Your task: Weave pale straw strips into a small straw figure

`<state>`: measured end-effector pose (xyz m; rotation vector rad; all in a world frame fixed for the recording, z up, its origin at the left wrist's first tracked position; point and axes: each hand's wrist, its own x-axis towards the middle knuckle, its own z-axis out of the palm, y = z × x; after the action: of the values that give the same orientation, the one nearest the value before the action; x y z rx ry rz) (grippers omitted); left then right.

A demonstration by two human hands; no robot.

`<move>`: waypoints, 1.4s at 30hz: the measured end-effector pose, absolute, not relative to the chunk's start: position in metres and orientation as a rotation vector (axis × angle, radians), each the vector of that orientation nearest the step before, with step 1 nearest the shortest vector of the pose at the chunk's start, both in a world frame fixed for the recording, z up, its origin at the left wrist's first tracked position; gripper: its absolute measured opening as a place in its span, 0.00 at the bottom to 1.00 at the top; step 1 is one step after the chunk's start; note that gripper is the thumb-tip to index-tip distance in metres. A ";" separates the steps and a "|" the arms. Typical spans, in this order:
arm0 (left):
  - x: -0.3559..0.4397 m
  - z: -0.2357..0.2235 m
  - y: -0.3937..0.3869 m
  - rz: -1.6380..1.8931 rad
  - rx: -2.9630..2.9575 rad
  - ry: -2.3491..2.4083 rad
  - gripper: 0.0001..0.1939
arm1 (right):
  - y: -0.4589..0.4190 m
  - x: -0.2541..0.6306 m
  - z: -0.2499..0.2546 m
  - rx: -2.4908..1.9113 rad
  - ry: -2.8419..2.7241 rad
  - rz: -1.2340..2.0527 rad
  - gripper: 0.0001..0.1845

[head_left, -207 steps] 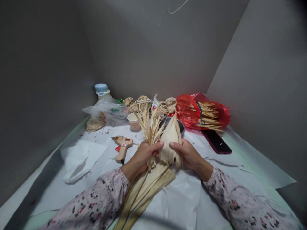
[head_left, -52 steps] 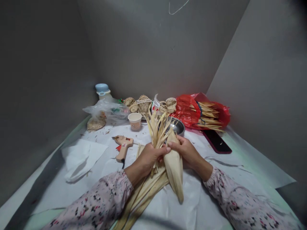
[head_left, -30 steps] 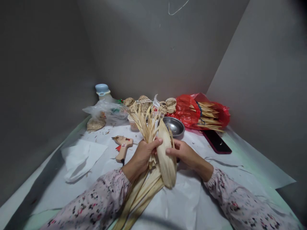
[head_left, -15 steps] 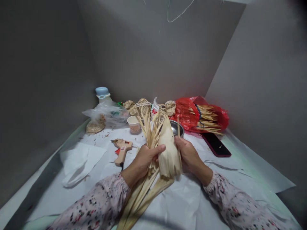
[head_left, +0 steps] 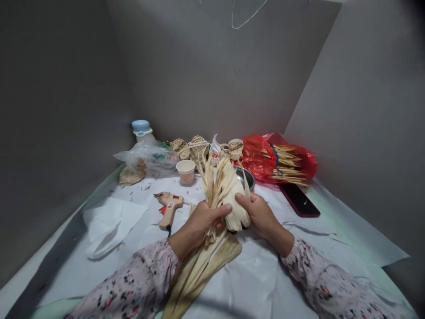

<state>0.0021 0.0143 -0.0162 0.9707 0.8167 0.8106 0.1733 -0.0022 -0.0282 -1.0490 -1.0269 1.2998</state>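
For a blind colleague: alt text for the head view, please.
The left hand and right hand hold dried husk strips above white paper, the right on a broad husk. Woven baskets, a glue gun and a red bag of wooden sticks lie beyond.

A beige hot glue gun point(head_left: 169, 209) lies left of centre on white paper point(head_left: 262, 283), with a folded white tissue point(head_left: 113, 226) further left. Along the far edge stand a blue-capped bottle point(head_left: 142, 131), a clear plastic bag point(head_left: 149, 158), small woven baskets point(head_left: 198, 148), a paper cup point(head_left: 186, 172), and a steel bowl point(head_left: 246, 177). At upper right, a red plastic bag point(head_left: 257, 157) holds wooden sticks point(head_left: 288, 160), beside a dark red phone point(head_left: 299, 200).
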 end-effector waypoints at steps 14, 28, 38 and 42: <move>0.001 -0.014 0.016 0.899 0.992 0.883 0.20 | -0.001 0.179 -0.037 -1.081 -1.150 1.362 0.23; 0.001 -0.012 0.016 0.907 0.974 0.876 0.25 | -0.007 0.172 -0.029 -0.902 -1.250 1.528 0.20; 0.001 -0.015 0.015 0.810 1.056 0.810 0.18 | -0.005 0.177 -0.030 -1.028 -1.307 1.402 0.12; 0.002 -0.013 0.012 0.807 1.027 0.806 0.20 | -0.007 0.174 -0.028 -1.037 -1.383 1.398 0.15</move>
<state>0.0021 0.0123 -0.0125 1.0275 0.8056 0.8074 0.1740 -0.0070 -0.0276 -1.0368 -1.3827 1.3984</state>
